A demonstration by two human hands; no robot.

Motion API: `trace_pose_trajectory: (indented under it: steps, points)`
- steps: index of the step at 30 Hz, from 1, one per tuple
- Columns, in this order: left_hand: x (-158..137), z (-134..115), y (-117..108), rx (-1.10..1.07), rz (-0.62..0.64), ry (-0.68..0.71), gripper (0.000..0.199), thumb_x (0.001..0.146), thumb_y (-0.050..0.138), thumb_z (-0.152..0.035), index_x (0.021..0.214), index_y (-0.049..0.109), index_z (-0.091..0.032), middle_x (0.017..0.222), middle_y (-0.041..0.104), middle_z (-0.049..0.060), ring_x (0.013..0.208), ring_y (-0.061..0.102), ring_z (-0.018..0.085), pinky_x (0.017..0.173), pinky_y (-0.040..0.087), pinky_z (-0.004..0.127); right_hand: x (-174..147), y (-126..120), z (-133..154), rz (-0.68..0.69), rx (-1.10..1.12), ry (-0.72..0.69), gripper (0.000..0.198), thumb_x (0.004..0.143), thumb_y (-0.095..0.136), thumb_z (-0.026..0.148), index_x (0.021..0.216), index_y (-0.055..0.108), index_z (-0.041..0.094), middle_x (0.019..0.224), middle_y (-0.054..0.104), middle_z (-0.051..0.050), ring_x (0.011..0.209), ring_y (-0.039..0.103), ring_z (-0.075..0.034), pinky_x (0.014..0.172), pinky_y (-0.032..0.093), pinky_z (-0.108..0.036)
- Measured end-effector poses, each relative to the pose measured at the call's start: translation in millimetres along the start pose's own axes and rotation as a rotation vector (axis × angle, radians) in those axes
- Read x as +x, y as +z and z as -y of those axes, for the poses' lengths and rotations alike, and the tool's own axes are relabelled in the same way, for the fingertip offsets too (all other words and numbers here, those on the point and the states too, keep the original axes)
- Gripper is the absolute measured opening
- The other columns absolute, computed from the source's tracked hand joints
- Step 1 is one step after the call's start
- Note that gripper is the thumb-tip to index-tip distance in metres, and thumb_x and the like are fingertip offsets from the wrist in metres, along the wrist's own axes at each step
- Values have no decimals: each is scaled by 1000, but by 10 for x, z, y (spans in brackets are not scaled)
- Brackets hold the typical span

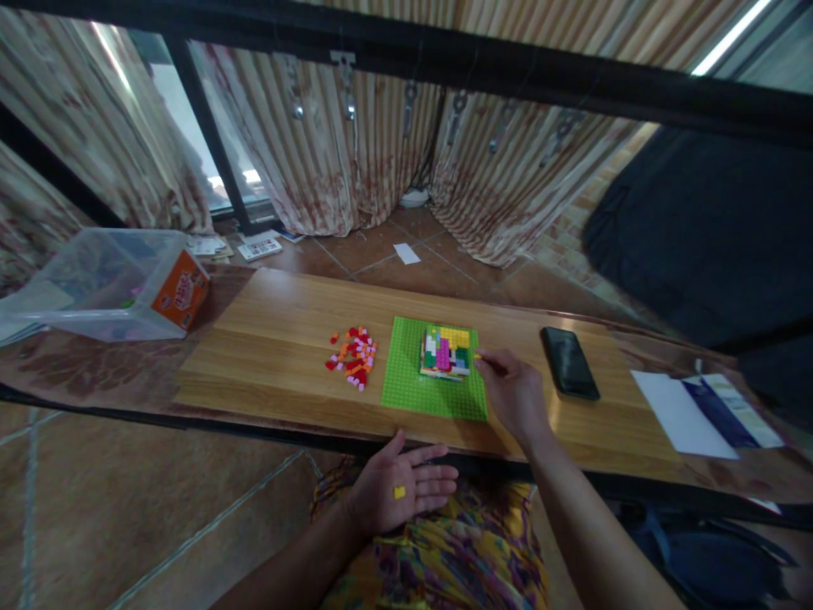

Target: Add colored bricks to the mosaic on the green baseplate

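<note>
Palm up below the table's front edge, my left hand is open, fingers stretched out. Small yellow bricks rest on its palm; I cannot tell exactly how many. My right hand pinches a small yellow brick between thumb and fingertips, over the right edge of the green baseplate. Just left of those fingertips stands a low, multicoloured brick structure on the baseplate, its top showing yellow, magenta, green, white and blue bricks. The other right fingers are curled and partly hidden.
Loose red, orange and pink bricks lie left of the baseplate. A black phone lies right of my right hand, with papers farther right. A clear plastic bin with an orange label stands at the far left. A dark bar crosses above.
</note>
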State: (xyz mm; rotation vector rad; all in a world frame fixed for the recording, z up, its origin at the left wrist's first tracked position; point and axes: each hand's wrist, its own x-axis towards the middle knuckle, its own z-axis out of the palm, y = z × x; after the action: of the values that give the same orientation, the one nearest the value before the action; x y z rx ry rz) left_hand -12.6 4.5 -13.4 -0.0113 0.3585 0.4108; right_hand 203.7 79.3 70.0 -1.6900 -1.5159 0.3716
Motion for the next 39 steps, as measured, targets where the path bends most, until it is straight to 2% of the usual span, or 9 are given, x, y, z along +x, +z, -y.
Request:
trace_pose_trajectory:
  steps: [6, 11, 20, 30, 39]
  points:
    - [8, 3, -4, 0, -2, -7, 71, 88, 34, -61, 131, 48, -6, 112, 66, 20, 97, 64, 26, 92, 39, 39, 166, 201, -26, 34, -217, -62, 25, 84, 49, 28, 94, 71, 20, 82, 69, -6, 69, 63, -20, 68, 49, -33]
    - [18, 12, -3, -2, -30, -1, 72, 88, 34, -62, 130, 49, -5, 109, 67, 20, 95, 65, 26, 91, 39, 39, 202, 304, -35, 42, -304, -61, 24, 84, 49, 26, 94, 70, 19, 90, 70, -8, 77, 64, -21, 72, 47, -33]
    - [16, 19, -8, 9, -20, 3, 66, 90, 34, -56, 130, 49, -5, 110, 67, 20, 95, 66, 26, 90, 39, 39, 236, 309, -10, 84, -398, -111, 25, 84, 48, 19, 98, 69, 19, 91, 70, -8, 79, 64, -21, 74, 46, -32]
    - [31, 23, -29, 18, -15, 5, 67, 90, 34, -57, 129, 50, -5, 110, 67, 20, 94, 66, 26, 89, 40, 39, 225, 264, 5, 89, -417, -154, 25, 85, 46, 15, 93, 69, 17, 88, 69, -8, 78, 63, -21, 73, 45, -31]
    - [19, 25, 1, 10, -29, 12, 69, 89, 33, -59, 128, 51, -5, 109, 67, 21, 93, 66, 26, 88, 40, 39, 236, 295, 39, 118, -417, -159, 29, 84, 45, 14, 100, 69, 18, 91, 70, -10, 80, 64, -23, 75, 46, -35]
